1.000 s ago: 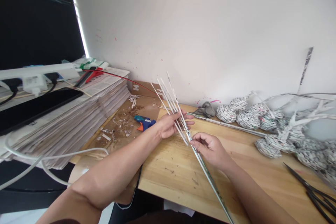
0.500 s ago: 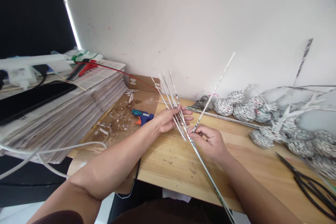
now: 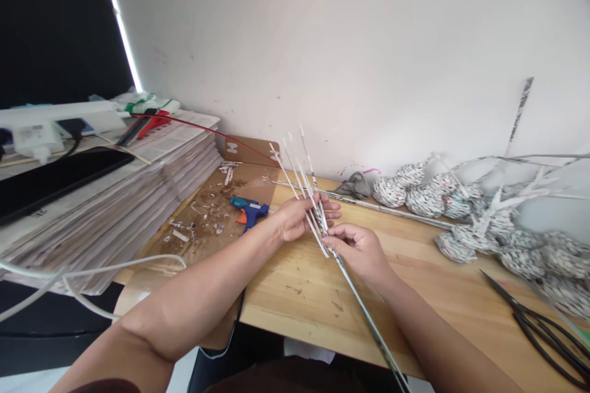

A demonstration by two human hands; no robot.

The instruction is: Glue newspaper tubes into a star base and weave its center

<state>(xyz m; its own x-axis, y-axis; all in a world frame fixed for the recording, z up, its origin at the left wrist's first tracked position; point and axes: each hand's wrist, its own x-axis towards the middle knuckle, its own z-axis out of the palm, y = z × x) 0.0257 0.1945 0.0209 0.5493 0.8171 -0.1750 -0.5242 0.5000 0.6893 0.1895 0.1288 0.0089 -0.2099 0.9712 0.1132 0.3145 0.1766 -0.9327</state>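
My left hand (image 3: 299, 216) is closed around several thin rolled-paper sticks (image 3: 295, 175), thumb across them, with the other fingers reaching behind. Their upper ends fan out above the hand. My right hand (image 3: 353, 245) pinches the lower part of the bundle with thumb and forefinger. From that pinch a long rolled-paper stick (image 3: 369, 319) runs down toward my lap, past the table's front edge. Both hands are above the wooden table, close together. Which of the sticks each right fingertip touches is partly hidden.
A blue glue gun (image 3: 253, 212) lies on littered cardboard (image 3: 212, 196) at the left. Stacked newspapers (image 3: 184, 166) bear a phone (image 3: 69, 178) and a power strip (image 3: 59, 112). Woven paper pieces (image 3: 424, 199) line the wall at right, near black scissors (image 3: 534, 319).
The separate stick that slanted up to the right from my right hand now lies along the bundle. My right hand has shifted slightly left, against the sticks.
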